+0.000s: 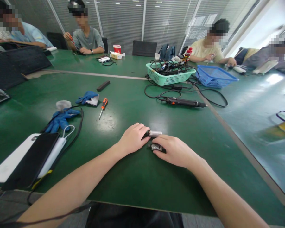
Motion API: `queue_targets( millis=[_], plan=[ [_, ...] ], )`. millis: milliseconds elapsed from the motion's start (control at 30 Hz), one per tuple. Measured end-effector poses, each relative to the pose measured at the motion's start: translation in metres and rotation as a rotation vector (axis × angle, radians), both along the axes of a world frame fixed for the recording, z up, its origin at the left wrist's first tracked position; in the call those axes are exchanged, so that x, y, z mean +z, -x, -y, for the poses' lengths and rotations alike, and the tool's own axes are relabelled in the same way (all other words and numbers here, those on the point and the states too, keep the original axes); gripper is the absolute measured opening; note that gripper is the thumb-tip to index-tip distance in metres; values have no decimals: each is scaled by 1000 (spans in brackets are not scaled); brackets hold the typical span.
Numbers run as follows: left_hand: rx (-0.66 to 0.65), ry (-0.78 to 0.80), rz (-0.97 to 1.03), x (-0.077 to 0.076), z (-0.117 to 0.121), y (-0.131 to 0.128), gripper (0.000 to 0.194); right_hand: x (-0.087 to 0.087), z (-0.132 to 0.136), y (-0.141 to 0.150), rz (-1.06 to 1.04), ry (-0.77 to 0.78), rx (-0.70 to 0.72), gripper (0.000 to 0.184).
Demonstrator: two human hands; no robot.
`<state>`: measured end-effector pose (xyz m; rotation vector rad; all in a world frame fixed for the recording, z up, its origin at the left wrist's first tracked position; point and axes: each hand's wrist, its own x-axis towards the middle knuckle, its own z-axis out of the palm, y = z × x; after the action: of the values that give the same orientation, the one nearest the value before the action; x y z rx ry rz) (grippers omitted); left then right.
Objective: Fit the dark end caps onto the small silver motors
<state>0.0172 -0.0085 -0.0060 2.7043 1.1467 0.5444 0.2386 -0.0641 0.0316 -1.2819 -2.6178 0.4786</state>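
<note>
Near the middle of the green table (123, 177), my left hand (133, 138) is closed around the dark end of a small silver metal cylinder (155, 134). The cylinder's bright sleeve sticks out to the right of my fingers. My right hand (174, 149) is closed on a short, worn metal part (156, 147), with a narrow tip pointing left. That part lies just nearer to me than the cylinder, and the two are apart. My fingers hide the right end of the worn part. Both hands rest low, at or close to the tabletop.
An orange-handled screwdriver (104, 106), blue gloves (61, 120), a black bar (103, 85) and a phone (33, 158) lie left. Farther right are a corded electric screwdriver (184, 102), a green basket (169, 79) of tools and a blue basket (216, 79). Several people sit around.
</note>
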Motion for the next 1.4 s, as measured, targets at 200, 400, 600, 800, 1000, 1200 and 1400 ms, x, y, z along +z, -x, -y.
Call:
queue_targets(
  millis=[200, 400, 600, 800, 1000, 1200, 1400],
  plan=[
    [20, -10, 6, 0, 0, -1, 22, -7, -4, 0, -74, -7, -23, 21],
    [-1, -2, 34, 1, 2, 5, 25, -8, -4, -1, -85, -6, -10, 22],
    [-103, -4, 66, 4, 4, 16, 17, -11, -4, -2, -107, -14, -18, 26],
    [-266, 18, 8, 9, 9, 16, 18, -12, -3, -3, -111, -14, -13, 23],
    [-287, 9, -30, 10, 10, 14, 14, -12, -2, -4, -101, -30, -1, 22],
    [-308, -9, -44, 9, 8, 14, 16, -12, -2, -3, -97, -44, 4, 21],
    [-327, -16, -53, 8, 8, 14, 18, -13, -2, -3, -108, -47, 1, 21]
  ],
)
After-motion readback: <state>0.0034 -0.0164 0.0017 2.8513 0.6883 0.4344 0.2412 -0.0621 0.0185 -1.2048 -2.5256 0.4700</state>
